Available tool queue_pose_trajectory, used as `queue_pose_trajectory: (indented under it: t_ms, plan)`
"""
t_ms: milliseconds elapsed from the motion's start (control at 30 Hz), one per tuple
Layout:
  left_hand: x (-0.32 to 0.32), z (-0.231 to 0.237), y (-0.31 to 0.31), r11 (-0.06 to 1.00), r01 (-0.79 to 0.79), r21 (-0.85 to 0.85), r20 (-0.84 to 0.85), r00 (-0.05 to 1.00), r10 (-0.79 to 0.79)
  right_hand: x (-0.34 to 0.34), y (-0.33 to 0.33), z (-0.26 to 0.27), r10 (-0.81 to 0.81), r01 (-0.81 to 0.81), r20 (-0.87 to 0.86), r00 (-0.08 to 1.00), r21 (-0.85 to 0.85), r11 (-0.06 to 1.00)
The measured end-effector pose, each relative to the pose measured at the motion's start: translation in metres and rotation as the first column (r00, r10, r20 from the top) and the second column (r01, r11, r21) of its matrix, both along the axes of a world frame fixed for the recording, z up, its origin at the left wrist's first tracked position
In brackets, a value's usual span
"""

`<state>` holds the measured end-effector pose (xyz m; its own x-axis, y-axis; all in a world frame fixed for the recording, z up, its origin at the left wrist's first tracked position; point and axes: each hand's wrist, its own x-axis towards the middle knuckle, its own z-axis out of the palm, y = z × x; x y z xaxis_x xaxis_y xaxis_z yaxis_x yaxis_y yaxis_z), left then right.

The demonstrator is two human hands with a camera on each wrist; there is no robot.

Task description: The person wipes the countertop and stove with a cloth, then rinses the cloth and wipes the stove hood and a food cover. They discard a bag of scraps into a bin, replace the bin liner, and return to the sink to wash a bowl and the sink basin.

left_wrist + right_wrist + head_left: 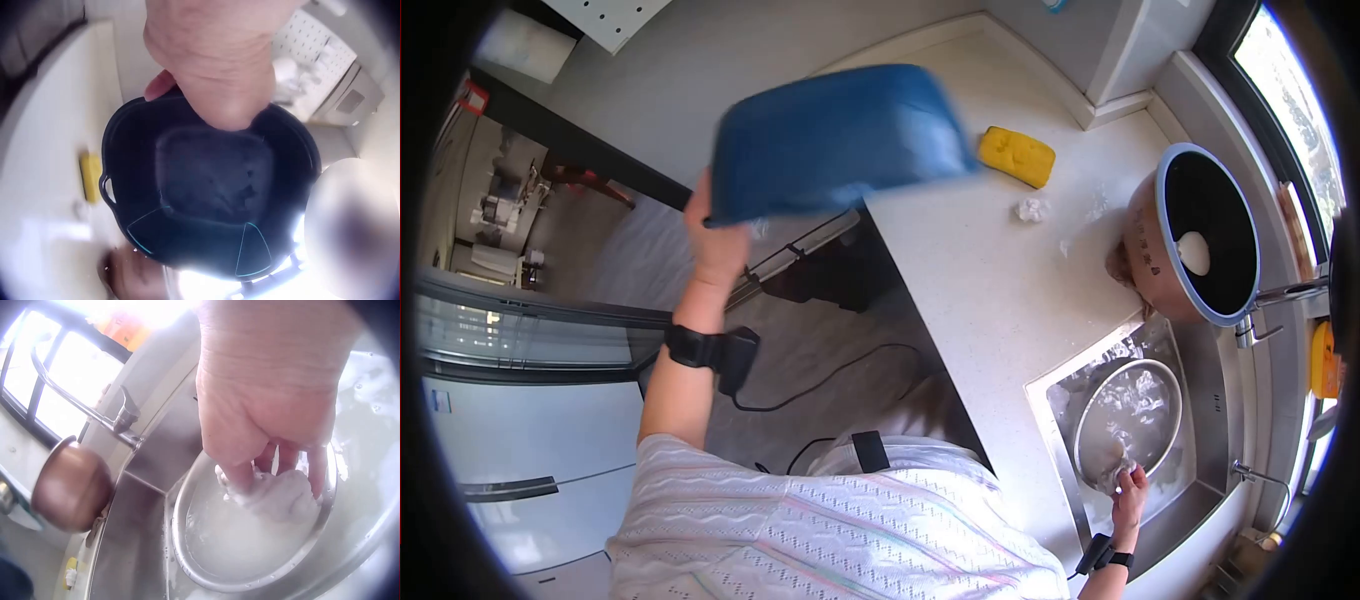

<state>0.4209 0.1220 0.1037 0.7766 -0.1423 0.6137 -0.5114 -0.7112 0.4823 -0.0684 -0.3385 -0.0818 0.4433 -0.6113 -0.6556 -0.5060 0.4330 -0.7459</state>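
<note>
A blue basin (840,140) is held up in the air by the left hand (718,240), which grips its rim; the left wrist view shows the dark inside of the basin (212,175) below the left hand (212,62). Over the sink, the right hand (1131,498) pinches a wet white cloth (275,497). In the right wrist view the fingers of the right hand (269,412) are bent down round the cloth, above a round metal bowl (250,575) with cloudy water. That bowl (1082,420) sits in the water-filled sink (1210,440).
A pinkish pot with a dark inside (1150,250) stands at the sink's far edge, by the faucet (1290,292). On the counter (960,290) lie a yellow sponge (1017,156) and a small white crumpled piece (1031,210). A window (1300,90) is at the right.
</note>
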Motion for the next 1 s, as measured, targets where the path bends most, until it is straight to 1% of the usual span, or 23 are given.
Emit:
queue_pose_trajectory:
  t_ms: [33,67,100,133,167,200,267,300,400,467,533,567,633,667,733,767,800,833,867,900,933,967,1000]
  plan:
    - [0.015,-0.017,0.033,0.992,-0.04,-0.122,-0.045,0.998,0.035,0.001,-0.001,0.0,0.005,-0.005,-0.002,1.0,-0.004,1.0]
    - [0.024,-0.027,0.052,0.991,-0.047,-0.122,-0.047,0.998,0.042,0.002,-0.001,0.001,0.012,-0.012,-0.004,1.0,-0.005,1.0]
    - [0.032,-0.035,0.066,0.987,-0.16,0.029,0.071,0.985,0.158,0.004,-0.001,0.002,0.012,-0.012,-0.006,1.0,0.002,1.0]
    - [0.039,-0.044,0.082,0.944,-0.285,0.165,0.204,0.947,0.25,0.006,0.0,0.002,0.012,-0.012,-0.008,1.0,0.009,1.0]
    - [0.047,-0.061,0.099,0.914,-0.335,0.229,0.162,0.939,0.304,0.008,0.001,0.004,0.018,-0.018,-0.01,1.0,0.008,1.0]
    - [0.052,-0.076,0.105,0.913,-0.339,0.227,0.158,0.938,0.309,0.01,0.002,0.005,0.025,-0.025,-0.022,0.999,0.01,1.0]
    - [0.058,-0.099,0.112,0.865,-0.444,0.233,0.031,0.892,0.45,0.01,0.001,0.007,0.037,-0.036,-0.04,0.999,0.007,0.999]
    - [0.056,-0.106,0.11,0.863,-0.438,0.253,-0.057,0.883,0.465,0.009,0.001,0.006,0.036,-0.036,-0.046,0.998,0.002,0.999]
    - [0.051,-0.128,0.111,0.847,-0.425,0.319,-0.128,0.866,0.483,0.005,-0.003,0.0,0.061,-0.062,-0.055,0.997,-0.009,0.998]
    - [0.052,-0.14,0.117,0.838,-0.43,0.336,-0.125,0.862,0.492,0.004,-0.006,-0.002,0.085,-0.086,-0.058,0.995,-0.014,0.996]
    - [0.049,-0.142,0.12,0.818,-0.392,0.421,-0.196,0.841,0.504,0.008,-0.006,-0.001,0.115,-0.118,-0.067,0.991,-0.051,0.992]
    - [0.05,-0.143,0.124,0.818,-0.392,0.42,-0.196,0.841,0.504,0.009,-0.008,0.0,0.115,-0.118,-0.066,0.991,-0.052,0.992]
    - [0.052,-0.143,0.131,0.773,-0.33,0.542,-0.225,0.829,0.511,0.015,-0.016,0.004,0.15,-0.158,-0.093,0.984,-0.085,0.984]
    - [0.051,-0.143,0.133,0.773,-0.329,0.543,-0.223,0.83,0.511,0.018,-0.019,0.006,0.148,-0.156,-0.091,0.985,-0.084,0.984]
    - [0.044,-0.141,0.134,0.798,-0.373,0.474,-0.301,0.783,0.545,0.027,-0.024,0.013,0.084,-0.095,-0.07,0.994,-0.167,0.981]
    - [0.04,-0.144,0.139,0.798,-0.368,0.476,-0.3,0.785,0.541,0.031,-0.026,0.017,0.069,-0.085,-0.09,0.994,-0.191,0.978]
    - [0.037,-0.149,0.146,0.77,-0.405,0.493,-0.319,0.739,0.594,0.037,-0.028,0.017,0.06,-0.076,-0.092,0.994,-0.188,0.979]
    - [0.031,-0.145,0.141,0.743,-0.432,0.512,-0.338,0.694,0.636,0.043,-0.03,0.015,0.058,-0.087,-0.129,0.99,-0.232,0.969]
    - [0.022,-0.136,0.137,0.687,-0.372,0.624,-0.373,0.631,0.68,0.042,-0.033,0.014,0.036,-0.084,-0.172,0.984,-0.281,0.956]
    - [0.02,-0.162,0.166,0.789,-0.31,0.53,-0.412,0.72,0.559,0.034,-0.043,-0.005,0.098,-0.148,-0.182,0.979,-0.292,0.945]
    - [0.01,-0.154,0.151,0.834,-0.237,0.499,-0.502,0.705,0.501,0.039,-0.048,-0.013,0.18,-0.243,-0.246,0.952,-0.256,0.936]
    - [0.012,-0.167,0.153,0.922,-0.162,0.352,-0.678,0.635,0.37,0.037,-0.055,-0.031,0.27,-0.363,-0.328,0.905,-0.267,0.893]
    - [0.0,-0.152,0.117,0.969,-0.165,0.185,-0.832,0.498,0.243,0.022,-0.059,-0.065,0.253,-0.391,-0.392,0.885,-0.327,0.86]
